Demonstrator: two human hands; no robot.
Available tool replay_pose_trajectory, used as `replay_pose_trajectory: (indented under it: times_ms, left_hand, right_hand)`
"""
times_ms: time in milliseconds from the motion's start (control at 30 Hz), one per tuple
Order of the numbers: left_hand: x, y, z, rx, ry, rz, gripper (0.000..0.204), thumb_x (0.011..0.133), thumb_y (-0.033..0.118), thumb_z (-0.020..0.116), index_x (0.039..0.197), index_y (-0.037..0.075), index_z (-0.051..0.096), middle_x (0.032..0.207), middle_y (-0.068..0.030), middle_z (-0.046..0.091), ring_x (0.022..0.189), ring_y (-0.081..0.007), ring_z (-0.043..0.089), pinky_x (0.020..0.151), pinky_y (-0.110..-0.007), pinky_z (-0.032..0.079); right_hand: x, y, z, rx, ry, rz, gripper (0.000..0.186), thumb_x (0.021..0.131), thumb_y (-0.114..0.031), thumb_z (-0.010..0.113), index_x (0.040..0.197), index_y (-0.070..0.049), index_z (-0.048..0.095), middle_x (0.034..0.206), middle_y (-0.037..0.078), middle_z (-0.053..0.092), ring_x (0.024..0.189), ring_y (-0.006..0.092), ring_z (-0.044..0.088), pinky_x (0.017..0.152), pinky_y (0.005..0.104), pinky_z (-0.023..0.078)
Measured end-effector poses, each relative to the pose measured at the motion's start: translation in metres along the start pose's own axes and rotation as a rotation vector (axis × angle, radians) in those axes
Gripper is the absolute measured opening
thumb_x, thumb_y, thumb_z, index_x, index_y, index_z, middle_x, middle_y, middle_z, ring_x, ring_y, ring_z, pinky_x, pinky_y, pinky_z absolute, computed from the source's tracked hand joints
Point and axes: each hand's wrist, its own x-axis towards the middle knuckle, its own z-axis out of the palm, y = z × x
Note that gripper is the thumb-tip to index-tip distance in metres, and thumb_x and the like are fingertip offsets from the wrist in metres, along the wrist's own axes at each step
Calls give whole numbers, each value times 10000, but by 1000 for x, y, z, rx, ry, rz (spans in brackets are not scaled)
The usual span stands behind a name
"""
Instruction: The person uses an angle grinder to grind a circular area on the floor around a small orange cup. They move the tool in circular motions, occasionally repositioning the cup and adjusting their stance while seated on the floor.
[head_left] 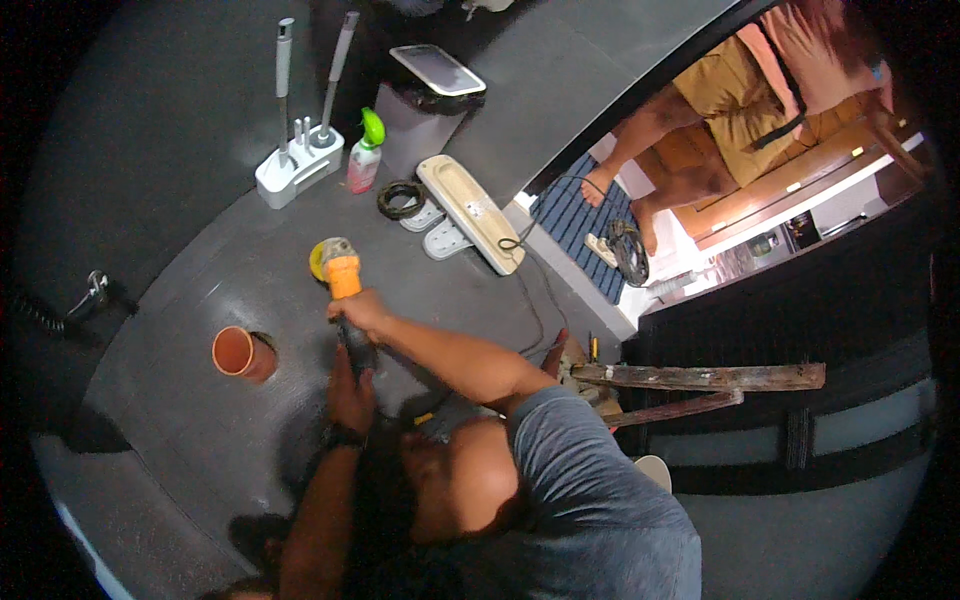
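Observation:
An angle grinder (344, 275) with an orange body and a dark rear grip is held in both hands low over the grey floor. My right hand (362, 312) wraps round its body just behind the metal head. Further back, my left hand (350, 395) is closed on the dark rear grip, partly in shadow. A yellow disc (319, 260) shows at the grinder's head. To the left of the grinder, a short orange-brown pipe (240, 356) stands up from the floor, its round mouth open. The tool and the pipe are apart.
At the back are a white toilet-brush holder (300, 168), a spray bottle (365, 160), a bin (420, 125), a black ring-shaped coil (401, 200) and a long cream lid-like piece (470, 212). A cable (540, 300) crosses the floor. Another person's legs (690, 165) are beyond the doorway. Wooden boards (700, 377) jut rightward.

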Motion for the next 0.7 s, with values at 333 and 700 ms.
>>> replay_pose_trajectory:
  times_ms: [333, 700]
  left_hand:
    - [56, 51, -23, -95, 293, 281, 740, 836, 215, 761, 1439, -41, 417, 1246, -254, 596, 1070, -380, 626, 924, -433, 507]
    - [87, 97, -53, -147, 208, 158, 689, 758, 142, 783, 1340, -102, 509, 1309, -302, 573, 1181, -404, 606, 983, -412, 497]
  right_hand:
    - [37, -31, -31, 446, -396, 365, 309, 810, -249, 735, 1000, -43, 601, 760, 109, 637, 624, 254, 620, 603, 413, 553]
    - [34, -60, -45, 615, -500, 390, 276, 852, -247, 699, 1012, -46, 600, 792, 128, 648, 637, 264, 653, 604, 421, 594]
